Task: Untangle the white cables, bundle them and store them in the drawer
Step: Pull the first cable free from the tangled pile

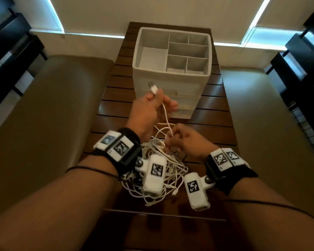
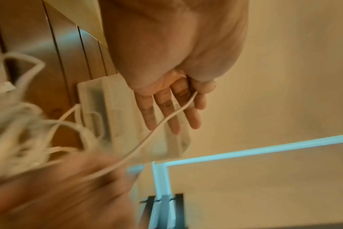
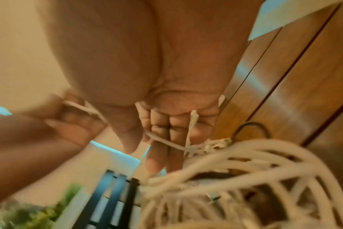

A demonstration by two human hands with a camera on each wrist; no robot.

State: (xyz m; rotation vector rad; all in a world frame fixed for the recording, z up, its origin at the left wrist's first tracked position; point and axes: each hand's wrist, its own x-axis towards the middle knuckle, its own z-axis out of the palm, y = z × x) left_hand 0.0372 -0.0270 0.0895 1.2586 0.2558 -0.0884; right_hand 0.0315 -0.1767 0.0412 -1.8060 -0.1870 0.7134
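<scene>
Your left hand (image 1: 149, 109) is raised above the worktop (image 1: 216, 113), thumb and forefinger pinching one white cable (image 1: 165, 113) just behind its plug (image 1: 153, 88), a small white block with a metal tip that sticks up past your knuckles. In the left wrist view the other fingers (image 2: 167, 111) lie nearly straight with the thin, smooth cord running across them. From that hand the cord drops to your right hand (image 1: 187, 142), lower and nearer you, whose curled fingers pinch the same strand where it leaves the heap.

The tangle of white cables (image 1: 158, 178) lies on the worktop between your wrists: many thin round cords looped over one another, with a small connector showing at its right edge. The wrist cameras hang over part of it, so its middle is hidden.

The worktop is dark, glossy wooden slats with narrow gaps. Just beyond your left hand stands the drawer unit (image 1: 172, 82), pale plastic, square, with an open top tray split into compartments and shut drawer fronts below; your left hand covers part of those fronts.

Tan cushioned benches (image 1: 53, 109) flank the worktop, and a cream wall with strips of bluish light rises behind.
</scene>
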